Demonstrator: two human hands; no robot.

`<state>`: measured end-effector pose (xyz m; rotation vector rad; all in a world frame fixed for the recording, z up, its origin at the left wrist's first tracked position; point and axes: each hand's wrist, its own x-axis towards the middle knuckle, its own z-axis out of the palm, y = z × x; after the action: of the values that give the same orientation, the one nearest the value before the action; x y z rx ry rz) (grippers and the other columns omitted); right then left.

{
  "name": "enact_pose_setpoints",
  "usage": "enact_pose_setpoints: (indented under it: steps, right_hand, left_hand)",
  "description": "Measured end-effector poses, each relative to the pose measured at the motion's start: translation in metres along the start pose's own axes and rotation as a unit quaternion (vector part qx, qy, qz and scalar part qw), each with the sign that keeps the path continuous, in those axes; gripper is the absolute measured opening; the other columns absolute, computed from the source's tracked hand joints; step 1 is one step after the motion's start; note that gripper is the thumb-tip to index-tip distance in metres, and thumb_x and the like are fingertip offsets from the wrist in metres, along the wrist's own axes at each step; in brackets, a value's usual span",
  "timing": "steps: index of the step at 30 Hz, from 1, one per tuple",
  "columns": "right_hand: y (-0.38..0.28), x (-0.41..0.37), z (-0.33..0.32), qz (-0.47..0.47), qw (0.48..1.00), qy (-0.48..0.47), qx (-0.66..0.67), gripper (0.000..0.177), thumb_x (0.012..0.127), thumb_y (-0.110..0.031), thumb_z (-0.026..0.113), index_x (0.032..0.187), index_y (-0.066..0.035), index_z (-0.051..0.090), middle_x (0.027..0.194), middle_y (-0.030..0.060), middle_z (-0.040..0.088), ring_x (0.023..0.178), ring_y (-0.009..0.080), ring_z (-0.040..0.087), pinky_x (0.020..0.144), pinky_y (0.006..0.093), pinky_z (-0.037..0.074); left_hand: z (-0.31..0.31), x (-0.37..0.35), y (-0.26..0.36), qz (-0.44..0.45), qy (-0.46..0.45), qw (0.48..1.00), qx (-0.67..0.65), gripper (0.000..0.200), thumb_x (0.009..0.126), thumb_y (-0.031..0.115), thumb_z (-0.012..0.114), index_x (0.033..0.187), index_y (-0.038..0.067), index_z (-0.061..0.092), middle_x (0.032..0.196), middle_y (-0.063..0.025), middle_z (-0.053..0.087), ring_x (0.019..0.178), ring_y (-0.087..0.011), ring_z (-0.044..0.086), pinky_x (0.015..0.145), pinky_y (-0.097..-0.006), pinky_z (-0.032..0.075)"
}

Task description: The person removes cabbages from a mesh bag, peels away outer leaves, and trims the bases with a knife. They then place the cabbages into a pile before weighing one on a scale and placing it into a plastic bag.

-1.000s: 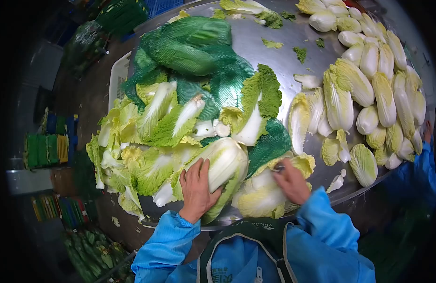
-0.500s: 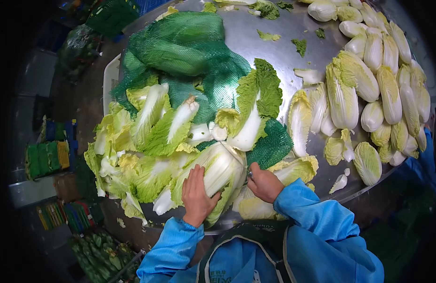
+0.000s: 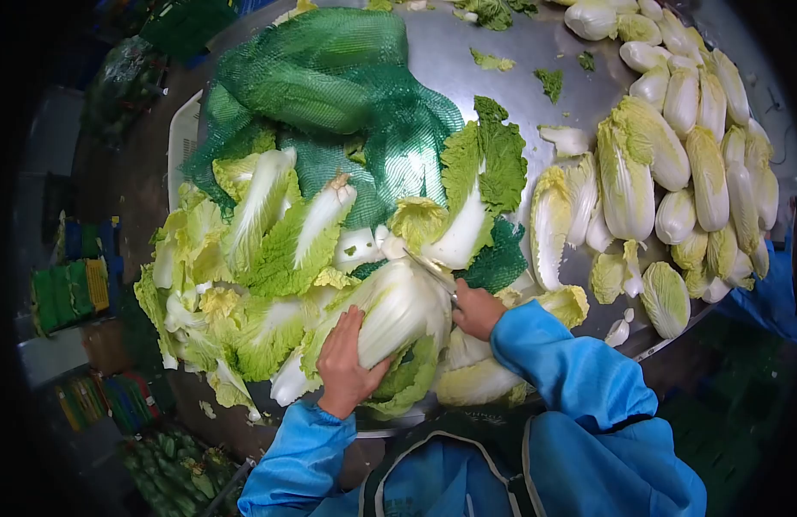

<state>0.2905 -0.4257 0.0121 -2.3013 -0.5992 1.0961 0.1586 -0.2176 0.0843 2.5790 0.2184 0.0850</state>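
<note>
A napa cabbage (image 3: 404, 303) lies near the front edge of the metal table, its base pointing away from me. My left hand (image 3: 347, 366) rests on its left side, fingers stretched out and thumb apart. My right hand (image 3: 478, 310) is closed around the handle of a knife (image 3: 435, 273), whose thin blade runs along the cabbage's base end. A green outer leaf (image 3: 409, 379) hangs partly loose under the cabbage. Just beyond the base sit a cut stem piece (image 3: 390, 245) and a detached leaf with a white rib (image 3: 464, 226).
Loose leaves (image 3: 269, 332) are heaped at the left. A green mesh bag (image 3: 330, 82) with cabbages inside lies at the back left, by a white crate (image 3: 185, 142). Trimmed cabbages (image 3: 627, 177) are piled on the table (image 3: 510, 95) at the right.
The knife blade now shows across the cabbage's base; my right hand has shifted slightly up and left. The green leaf below the cabbage has come further away from it. My left hand stays on the cabbage.
</note>
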Motion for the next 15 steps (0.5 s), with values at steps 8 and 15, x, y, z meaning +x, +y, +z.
enact_pose_setpoints:
  steps: [8,15]
  right_hand:
    - [-0.048,-0.071,-0.015,-0.054,0.996,0.033,0.064,0.023,0.083,-0.015,0.051,0.096,-0.002,0.037,0.07,0.0247,0.056,0.067,0.0446,0.056,0.059,0.0503,0.043]
    - [-0.042,-0.057,-0.013,-0.089,0.952,0.143,0.258,0.026,0.085,-0.024,0.056,0.097,-0.003,0.045,0.065,0.014,0.056,0.054,0.0292,0.057,0.05,0.04,0.044]
  left_hand:
    - [-0.005,-0.015,-0.005,0.021,0.02,0.999,-0.033,0.079,0.053,0.016,0.082,0.122,-0.003,0.048,0.123,-0.0214,0.052,0.112,-0.0364,0.052,0.094,-0.0395,0.043]
    - [-0.012,-0.021,-0.012,0.021,0.027,0.998,-0.062,0.078,0.053,0.012,0.082,0.122,-0.003,0.048,0.122,-0.0198,0.054,0.11,-0.0334,0.055,0.092,-0.0383,0.044]
